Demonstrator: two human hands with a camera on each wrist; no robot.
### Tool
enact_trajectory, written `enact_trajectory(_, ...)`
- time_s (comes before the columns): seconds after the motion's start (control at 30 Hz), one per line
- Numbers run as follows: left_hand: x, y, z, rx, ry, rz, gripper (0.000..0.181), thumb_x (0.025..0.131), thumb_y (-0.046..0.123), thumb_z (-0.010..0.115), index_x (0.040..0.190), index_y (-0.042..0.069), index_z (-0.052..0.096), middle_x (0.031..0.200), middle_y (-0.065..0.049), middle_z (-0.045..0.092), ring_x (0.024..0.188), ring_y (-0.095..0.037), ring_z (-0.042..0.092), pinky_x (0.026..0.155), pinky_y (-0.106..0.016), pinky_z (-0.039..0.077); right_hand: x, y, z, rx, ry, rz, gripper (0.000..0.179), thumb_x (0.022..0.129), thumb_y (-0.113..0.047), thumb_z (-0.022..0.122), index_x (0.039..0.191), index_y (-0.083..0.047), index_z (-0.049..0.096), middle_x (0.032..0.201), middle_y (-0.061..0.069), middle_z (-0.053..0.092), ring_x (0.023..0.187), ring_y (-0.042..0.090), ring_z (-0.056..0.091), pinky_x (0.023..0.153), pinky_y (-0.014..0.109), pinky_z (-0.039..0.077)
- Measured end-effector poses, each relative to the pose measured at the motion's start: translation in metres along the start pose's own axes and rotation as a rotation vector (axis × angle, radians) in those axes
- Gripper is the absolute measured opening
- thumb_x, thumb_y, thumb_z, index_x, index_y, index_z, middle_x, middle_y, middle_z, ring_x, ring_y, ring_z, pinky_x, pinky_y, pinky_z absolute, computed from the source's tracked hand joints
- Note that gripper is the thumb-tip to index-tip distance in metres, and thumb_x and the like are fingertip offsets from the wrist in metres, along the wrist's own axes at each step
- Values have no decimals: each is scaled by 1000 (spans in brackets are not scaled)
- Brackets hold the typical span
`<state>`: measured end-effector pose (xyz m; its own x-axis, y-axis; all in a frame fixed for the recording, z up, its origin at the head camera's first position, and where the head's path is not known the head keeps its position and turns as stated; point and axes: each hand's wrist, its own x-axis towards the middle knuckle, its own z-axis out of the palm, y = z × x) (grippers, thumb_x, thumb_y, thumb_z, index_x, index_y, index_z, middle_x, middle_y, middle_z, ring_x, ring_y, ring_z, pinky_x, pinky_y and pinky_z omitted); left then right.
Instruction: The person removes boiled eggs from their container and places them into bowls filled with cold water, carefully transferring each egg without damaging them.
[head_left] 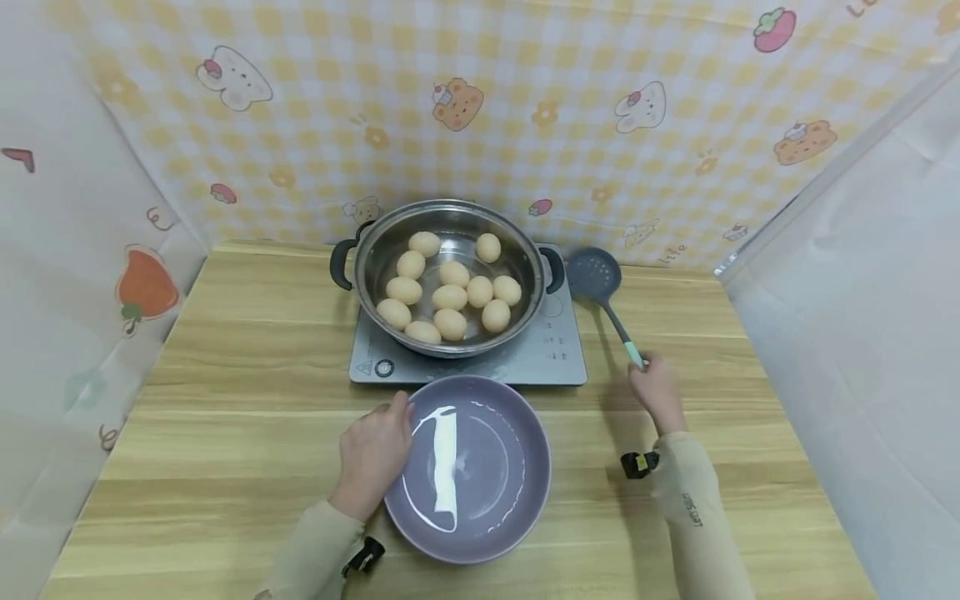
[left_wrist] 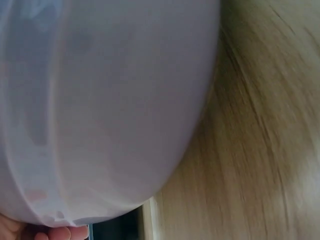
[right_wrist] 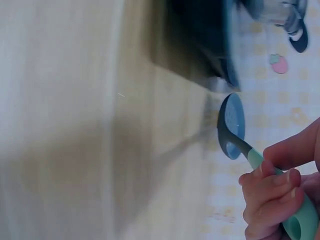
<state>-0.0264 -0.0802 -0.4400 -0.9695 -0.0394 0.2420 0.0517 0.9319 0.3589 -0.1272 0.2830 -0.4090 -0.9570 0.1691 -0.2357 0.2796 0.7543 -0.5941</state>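
Observation:
My left hand (head_left: pixel 375 450) grips the left rim of a shallow purple plate (head_left: pixel 517 533), its fingertips (left_wrist: pixel 60 233) showing at the plate's edge in the left wrist view. My right hand (head_left: pixel 658 392) holds a slotted skimmer by its mint-green handle (right_wrist: pixel 256 159), fingers wrapped round it. The skimmer's dark grey head (head_left: pixel 594 273) is held off the table, right of the pot. A wide steel pot (head_left: pixel 450 208) with black handles contains several light-brown eggs (head_left: pixel 450 297), just beyond the plate. Neither hand touches the pot.
Under the pot lies a flat silver induction cooker (head_left: pixel 480 367) on the wood-grain table (head_left: pixel 247 400). A yellow checked cloth (head_left: pixel 495 158) with cartoon animals hangs directly behind. Pale sheets (head_left: pixel 862 317) stand along both sides.

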Motion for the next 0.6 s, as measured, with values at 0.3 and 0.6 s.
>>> enact_trajectory(0.3,4,0,-2,25,-20,79,12,86,16,55,86,5,53,50,-4,45,39,-24,46,35,-33,30,-30,-16,-37,-79,98,-117,42,93,-16,40,120,15,46,59,8,52,41,12,38,39,27,33)
enact_trajectory(0.6,19,-3,-7,64,-79,290,15,85,16,58,90,4,51,69,-9,54,47,-23,51,38,-32,37,-58,-48,-53,-226,283,-358,31,91,-16,51,108,10,58,52,7,51,38,12,35,37,28,28)
